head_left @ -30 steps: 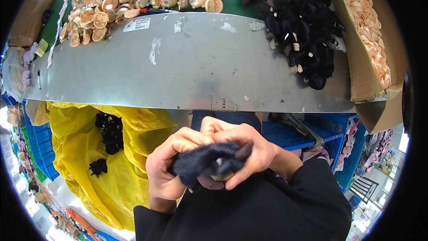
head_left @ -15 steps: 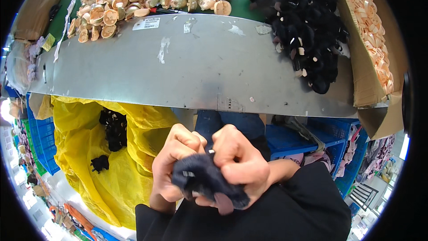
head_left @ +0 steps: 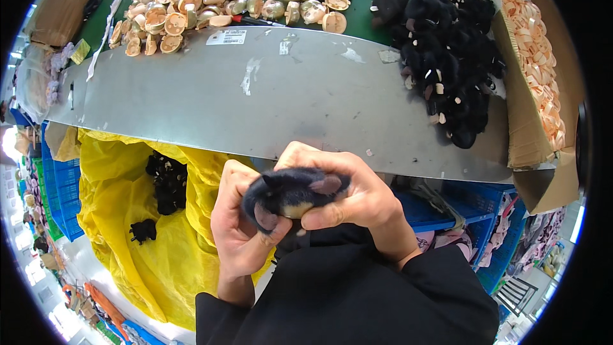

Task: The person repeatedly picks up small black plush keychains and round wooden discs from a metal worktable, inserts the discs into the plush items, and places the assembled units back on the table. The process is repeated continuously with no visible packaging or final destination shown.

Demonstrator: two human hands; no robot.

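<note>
Between both my hands is a small black plush piece (head_left: 290, 190) with pinkish-grey ears and a pale patch at its opening. My left hand (head_left: 239, 217) grips its left end, the thumb beside one ear. My right hand (head_left: 354, 195) holds the other end, thumb pressed below the pale patch and fingers behind it. The piece is held just in front of the table's near edge. A pile of similar black plush pieces (head_left: 447, 57) lies on the table at the right.
Pale, face-like moulded parts (head_left: 191, 3) are heaped at the table's (head_left: 211, 102) back left, beside a marker (head_left: 258, 21). A cardboard box (head_left: 527, 115) of peach-coloured strips (head_left: 530, 45) stands right. Below left, a yellow bag (head_left: 121, 255) holds black plush pieces (head_left: 167, 182). Blue crates (head_left: 463, 207) sit under the table.
My hands have risen toward the table edge and turned the plush piece, so both ears and the pale patch now show. The view has shifted slightly.
</note>
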